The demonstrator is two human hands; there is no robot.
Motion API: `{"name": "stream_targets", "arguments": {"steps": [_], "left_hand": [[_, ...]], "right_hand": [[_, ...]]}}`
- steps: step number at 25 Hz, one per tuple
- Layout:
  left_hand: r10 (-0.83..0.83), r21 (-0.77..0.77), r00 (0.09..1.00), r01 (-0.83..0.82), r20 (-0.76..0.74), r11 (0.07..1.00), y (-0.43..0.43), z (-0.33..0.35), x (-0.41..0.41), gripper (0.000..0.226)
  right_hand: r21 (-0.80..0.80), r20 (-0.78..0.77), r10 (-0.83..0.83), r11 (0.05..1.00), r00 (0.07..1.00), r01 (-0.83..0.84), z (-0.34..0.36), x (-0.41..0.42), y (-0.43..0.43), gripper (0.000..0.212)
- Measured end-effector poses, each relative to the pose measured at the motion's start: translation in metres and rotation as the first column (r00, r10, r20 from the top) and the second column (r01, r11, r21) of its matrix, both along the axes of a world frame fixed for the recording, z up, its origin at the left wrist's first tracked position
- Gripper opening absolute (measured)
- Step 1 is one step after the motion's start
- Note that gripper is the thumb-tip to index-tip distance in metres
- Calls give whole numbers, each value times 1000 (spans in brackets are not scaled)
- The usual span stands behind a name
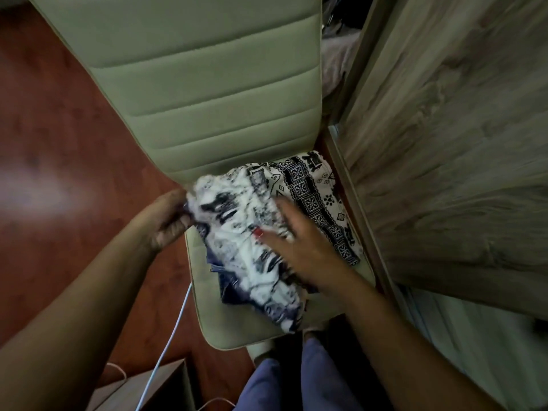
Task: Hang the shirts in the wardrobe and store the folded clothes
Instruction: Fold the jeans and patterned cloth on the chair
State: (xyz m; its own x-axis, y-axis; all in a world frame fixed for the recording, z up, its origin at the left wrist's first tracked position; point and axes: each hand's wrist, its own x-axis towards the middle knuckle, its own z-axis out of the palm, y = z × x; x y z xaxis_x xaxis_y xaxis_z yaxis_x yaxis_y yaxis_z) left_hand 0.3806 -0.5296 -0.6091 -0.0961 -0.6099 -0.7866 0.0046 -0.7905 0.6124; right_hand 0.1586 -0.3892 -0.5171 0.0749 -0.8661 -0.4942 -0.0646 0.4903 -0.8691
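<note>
A white garment with a dark blurred print [246, 232] lies on the seat of a pale green padded chair [204, 93]. My left hand [169, 218] grips its far-left edge, fingers curled round the cloth. Flat on top of it rests my right hand [299, 241], fingers straight. Beneath and to the right lies a folded cloth with a black-and-white geometric pattern [320, 197]. A dark blue piece [229, 287] shows under the white garment's near edge.
A wood-grain wardrobe door [444, 143] stands right of the chair, with a dark opening and pinkish fabric [335, 57] behind it. A red-brown floor [59, 173] lies to the left. A white cable [175, 324] runs down to a wooden unit [154, 387].
</note>
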Motion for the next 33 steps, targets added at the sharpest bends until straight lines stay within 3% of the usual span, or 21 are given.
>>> {"name": "stream_targets", "arguments": {"steps": [2, 4, 9, 14, 16, 20, 23, 25, 27, 29, 33], "left_hand": [[23, -88, 993, -33, -117, 996, 3, 18, -18, 19], [52, -178, 991, -75, -127, 981, 15, 27, -35, 14], [99, -391, 977, -18, 188, 920, 67, 0, -66, 42], [-54, -287, 912, 184, 407, 940, 72, -21, -86, 48], [-63, -194, 912, 154, 406, 969, 64, -27, -89, 58], [-9, -166, 913, 84, 407, 982, 84, -25, -113, 39], [150, -380, 850, 63, 505, 923, 93, -10, -118, 25], [247, -530, 760, 147, 601, 835, 84, 0, -104, 21], [263, -614, 741, 245, 618, 751, 72, 5, -83, 22], [201, -599, 748, 308, 633, 739, 60, -5, -62, 20], [40, -364, 737, 284, 674, 887, 74, -22, -54, 31]], "right_hand": [[0, -71, -128, 992, 989, 128, -25, -38, -14, 58], [-4, -129, -213, 977, 969, 214, -64, -77, -21, 56], [37, -333, -225, 967, 916, 251, -129, -117, -10, 63], [47, -337, -166, 980, 927, 193, -137, -121, -15, 59], [57, -358, -146, 982, 922, 178, -137, -121, -13, 57], [-4, -397, -151, 987, 905, 163, -122, -116, -11, 56], [-71, -394, -246, 969, 886, 237, -114, -108, -9, 59], [-76, -424, -253, 967, 870, 244, -111, -100, -6, 66], [-83, -427, -249, 968, 869, 237, -108, -89, -3, 66], [-70, -353, -275, 961, 894, 268, -106, -76, -3, 60], [62, -359, -190, 972, 914, 226, -129, -52, 2, 50]]}}
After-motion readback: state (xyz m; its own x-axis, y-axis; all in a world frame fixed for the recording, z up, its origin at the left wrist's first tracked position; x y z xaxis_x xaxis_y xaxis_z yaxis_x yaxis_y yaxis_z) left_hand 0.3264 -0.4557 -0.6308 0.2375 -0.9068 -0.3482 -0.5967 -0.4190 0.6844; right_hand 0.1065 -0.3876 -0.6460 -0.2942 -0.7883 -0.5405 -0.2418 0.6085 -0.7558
